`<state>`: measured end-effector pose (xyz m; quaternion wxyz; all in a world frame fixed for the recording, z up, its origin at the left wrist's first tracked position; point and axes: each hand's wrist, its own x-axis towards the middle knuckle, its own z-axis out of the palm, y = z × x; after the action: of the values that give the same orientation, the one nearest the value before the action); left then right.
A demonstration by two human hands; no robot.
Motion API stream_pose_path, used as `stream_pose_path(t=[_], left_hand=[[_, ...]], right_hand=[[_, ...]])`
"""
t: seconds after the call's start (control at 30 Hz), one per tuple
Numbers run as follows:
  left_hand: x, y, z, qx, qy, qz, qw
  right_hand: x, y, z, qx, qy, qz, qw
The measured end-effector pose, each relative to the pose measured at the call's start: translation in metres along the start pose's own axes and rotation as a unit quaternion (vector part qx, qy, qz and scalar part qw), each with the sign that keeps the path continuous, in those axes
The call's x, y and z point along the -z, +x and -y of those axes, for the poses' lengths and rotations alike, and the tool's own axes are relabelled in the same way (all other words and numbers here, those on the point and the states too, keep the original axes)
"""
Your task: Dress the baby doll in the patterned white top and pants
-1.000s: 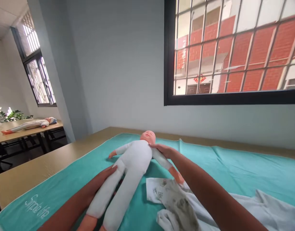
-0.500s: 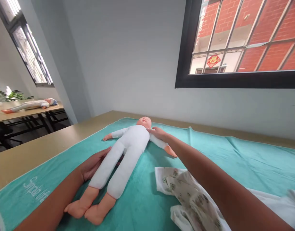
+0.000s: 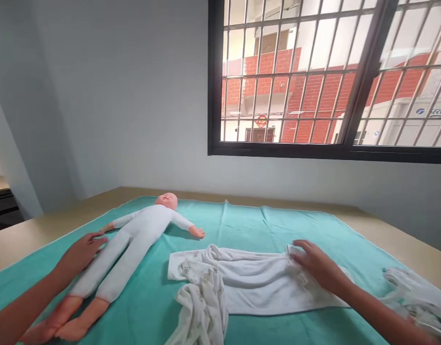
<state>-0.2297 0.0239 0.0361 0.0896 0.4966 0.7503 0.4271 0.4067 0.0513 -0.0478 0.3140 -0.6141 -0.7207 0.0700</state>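
Note:
A baby doll (image 3: 145,225) with a white cloth body and bare feet lies on its back on a teal towel (image 3: 235,220), head toward the wall. My left hand (image 3: 84,251) is beside the doll's hip and upper leg, fingers stretched out near the doll's hand, holding nothing. My right hand (image 3: 316,263) reaches over a white baby garment (image 3: 256,282) spread on the towel, with thumb and fingers closed on a raised bit of its fabric. A crumpled printed baby garment (image 3: 202,297) lies over the left part of the white one.
Another bunched pale printed cloth (image 3: 418,297) is at the right edge, partly blurred. The wooden table (image 3: 29,235) shows around the towel. A grey wall (image 3: 134,96) and a barred window (image 3: 288,148) stand behind.
The view has turned to the right. My right hand has left the doll's shoulder and moved onto the white garment. My left hand has moved up along the doll's leg toward its hip.

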Motion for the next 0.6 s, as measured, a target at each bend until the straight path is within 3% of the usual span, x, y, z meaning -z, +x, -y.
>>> stream_pose_path(t=[0.07,0.1,0.13,0.23,0.33,0.47,0.6], left_hand=[[0.007,-0.012,-0.023,0.003,0.059,-0.048,0.997],[0.005,-0.028,-0.037,-0.015,0.059,-0.046,0.997],[-0.002,-0.049,-0.052,-0.038,0.046,-0.008,0.998],[-0.04,-0.125,-0.091,-0.12,0.079,0.228,0.963],[-0.074,-0.179,-0.116,-0.154,0.163,0.295,0.929],[-0.087,-0.192,-0.143,-0.18,0.247,0.323,0.896],[-0.082,-0.179,-0.192,-0.198,0.122,0.319,0.919]], right_hand=[[0.007,-0.021,-0.034,0.002,-0.075,-0.056,0.996],[0.008,-0.029,-0.044,0.003,-0.102,-0.085,0.991],[0.007,-0.034,-0.049,0.006,-0.12,-0.107,0.987],[0.004,-0.04,-0.041,0.026,-0.138,-0.105,0.985],[0.005,-0.041,-0.022,0.024,-0.141,-0.062,0.988],[0.009,-0.044,-0.006,-0.011,-0.13,-0.068,0.989],[0.018,-0.045,0.003,0.007,-0.105,-0.078,0.991]])
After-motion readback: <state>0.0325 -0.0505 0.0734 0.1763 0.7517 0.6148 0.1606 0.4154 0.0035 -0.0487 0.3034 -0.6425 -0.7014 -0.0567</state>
